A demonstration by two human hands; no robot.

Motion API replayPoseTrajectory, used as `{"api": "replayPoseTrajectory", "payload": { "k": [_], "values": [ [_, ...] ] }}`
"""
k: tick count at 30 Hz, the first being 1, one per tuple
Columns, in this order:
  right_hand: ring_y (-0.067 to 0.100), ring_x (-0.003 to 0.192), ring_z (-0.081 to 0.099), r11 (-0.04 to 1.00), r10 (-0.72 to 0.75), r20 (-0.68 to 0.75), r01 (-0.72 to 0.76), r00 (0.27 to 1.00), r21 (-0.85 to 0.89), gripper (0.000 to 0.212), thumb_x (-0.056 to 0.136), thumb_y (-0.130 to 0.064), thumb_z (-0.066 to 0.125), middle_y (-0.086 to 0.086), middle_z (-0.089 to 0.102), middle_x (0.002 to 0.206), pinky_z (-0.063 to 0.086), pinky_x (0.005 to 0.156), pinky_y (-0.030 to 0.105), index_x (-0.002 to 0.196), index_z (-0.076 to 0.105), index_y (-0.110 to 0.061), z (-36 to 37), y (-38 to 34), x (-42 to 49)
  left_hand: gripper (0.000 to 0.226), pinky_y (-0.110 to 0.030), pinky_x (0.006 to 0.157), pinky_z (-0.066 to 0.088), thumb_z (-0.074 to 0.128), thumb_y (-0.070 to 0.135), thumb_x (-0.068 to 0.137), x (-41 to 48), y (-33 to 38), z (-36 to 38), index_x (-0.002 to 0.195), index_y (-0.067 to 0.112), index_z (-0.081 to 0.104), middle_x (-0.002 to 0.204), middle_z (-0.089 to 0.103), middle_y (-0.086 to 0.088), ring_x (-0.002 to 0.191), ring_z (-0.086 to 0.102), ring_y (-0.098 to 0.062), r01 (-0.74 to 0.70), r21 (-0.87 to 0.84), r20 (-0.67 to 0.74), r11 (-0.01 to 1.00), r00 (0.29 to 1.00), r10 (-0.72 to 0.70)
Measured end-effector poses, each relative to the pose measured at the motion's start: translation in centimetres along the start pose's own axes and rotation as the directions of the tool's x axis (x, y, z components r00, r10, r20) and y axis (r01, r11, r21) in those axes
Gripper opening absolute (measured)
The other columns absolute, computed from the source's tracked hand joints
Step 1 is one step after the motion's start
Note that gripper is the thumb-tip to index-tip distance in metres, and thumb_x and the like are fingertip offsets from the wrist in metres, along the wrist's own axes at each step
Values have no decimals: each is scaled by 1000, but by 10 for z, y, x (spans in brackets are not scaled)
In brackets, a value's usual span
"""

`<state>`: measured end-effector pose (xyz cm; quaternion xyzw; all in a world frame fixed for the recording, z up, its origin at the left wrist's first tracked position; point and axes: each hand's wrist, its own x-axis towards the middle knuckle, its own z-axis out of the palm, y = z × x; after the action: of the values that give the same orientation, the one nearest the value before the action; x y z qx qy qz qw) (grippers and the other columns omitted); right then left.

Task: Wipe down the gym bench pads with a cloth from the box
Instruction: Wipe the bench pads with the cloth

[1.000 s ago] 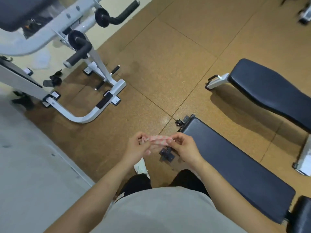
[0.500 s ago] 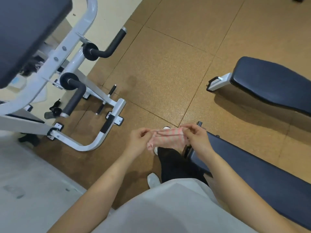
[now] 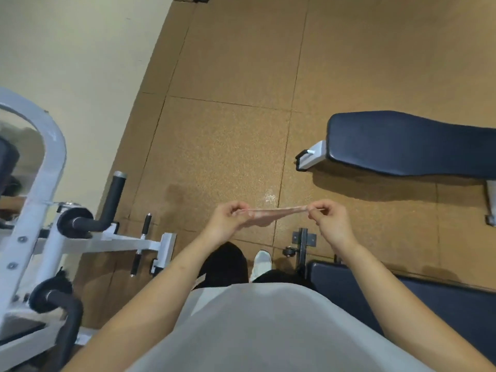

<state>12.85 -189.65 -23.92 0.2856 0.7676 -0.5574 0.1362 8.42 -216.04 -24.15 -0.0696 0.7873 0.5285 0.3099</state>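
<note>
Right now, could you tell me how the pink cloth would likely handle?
Probably floppy: the cloth sags between the left hand and right hand pinching its ends. Likely light, since two pinches alone hold it up.

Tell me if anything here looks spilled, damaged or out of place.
Only the floor: a darker patch left of the left hand and a glossy spot beyond the cloth look like damp marks. The far bench pad and near bench pad seem intact.
</note>
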Motion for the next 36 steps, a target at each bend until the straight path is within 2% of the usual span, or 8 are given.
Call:
{"api": "replayPoseTrajectory", "payload": {
  "k": [4, 9, 13, 16, 19, 30, 33, 36],
  "values": [
    [17, 86, 64, 999, 34, -161, -28, 986, 38, 8, 96, -13, 65, 4, 71, 91, 52, 80, 31, 97, 73, -15, -28, -22, 45, 14, -26, 78, 52, 72, 16, 94, 74, 38, -10, 106, 12, 77, 91, 74, 4, 82, 67, -8, -129, 296, 172, 947, 982, 80],
    [17, 77, 62, 966, 220, -340, -154, 914, 209, 8, 96, -13, 66, 3, 71, 87, 51, 75, 32, 97, 74, -15, -56, -27, 99, 9, -29, 61, 37, 74, 32, 93, 177, 76, -3, 92, 25, 79, 63, 55, 15, 64, 49, -9, -178, 393, 180, 902, 977, 114],
    [19, 75, 69, 810, 479, -345, -256, 807, 528, 10, 98, -7, 63, 14, 75, 91, 57, 72, 32, 103, 72, -7, -77, -33, 140, 8, -28, 54, 37, 72, 29, 94, 254, 126, 19, 93, 26, 80, 59, 56, 10, 53, 47, -5, -206, 376, 277, 903, 955, 103],
    [21, 80, 70, 650, 615, -315, -239, 723, 721, 14, 98, -1, 61, 18, 74, 95, 60, 81, 31, 110, 68, 2, -93, -41, 173, 10, -38, 69, 56, 72, 25, 94, 305, 168, 45, 96, 24, 82, 73, 74, 6, 68, 66, -14, -198, 337, 331, 920, 940, 81],
    [23, 84, 71, 575, 651, -324, -167, 686, 801, 19, 96, 3, 62, 20, 73, 99, 61, 84, 29, 114, 68, 6, -115, -45, 204, 13, -33, 78, 51, 69, 20, 96, 347, 204, 76, 102, 19, 81, 79, 71, 12, 74, 61, -7, -156, 261, 359, 953, 932, 55],
    [20, 86, 75, 809, 507, -452, -224, 734, 543, 11, 94, -11, 72, 12, 76, 95, 61, 80, 26, 102, 77, -7, -227, -24, 340, 23, -11, 62, 49, 57, 7, 102, 446, 264, 191, 122, 8, 68, 102, 67, -5, 84, 60, -11, 48, 84, 261, 995, 963, -69],
    [17, 80, 74, 903, 398, -496, -233, 772, 362, 5, 89, -13, 77, 2, 76, 84, 61, 81, 27, 93, 79, -10, -262, -3, 385, 28, -20, 84, 51, 58, 7, 101, 466, 259, 229, 127, 10, 68, 112, 70, -2, 97, 64, -12, 41, 46, 169, 998, 984, -48],
    [2, 75, 66, 966, 260, -487, -225, 834, 129, 8, 86, -15, 80, -8, 73, 85, 49, 70, 5, 93, 79, -12, -285, 31, 423, 30, -24, 92, 52, 60, 8, 100, 485, 239, 268, 127, 15, 70, 116, 73, 0, 99, 66, -9, 63, 35, 75, 997, 995, -66]
  ]
}}
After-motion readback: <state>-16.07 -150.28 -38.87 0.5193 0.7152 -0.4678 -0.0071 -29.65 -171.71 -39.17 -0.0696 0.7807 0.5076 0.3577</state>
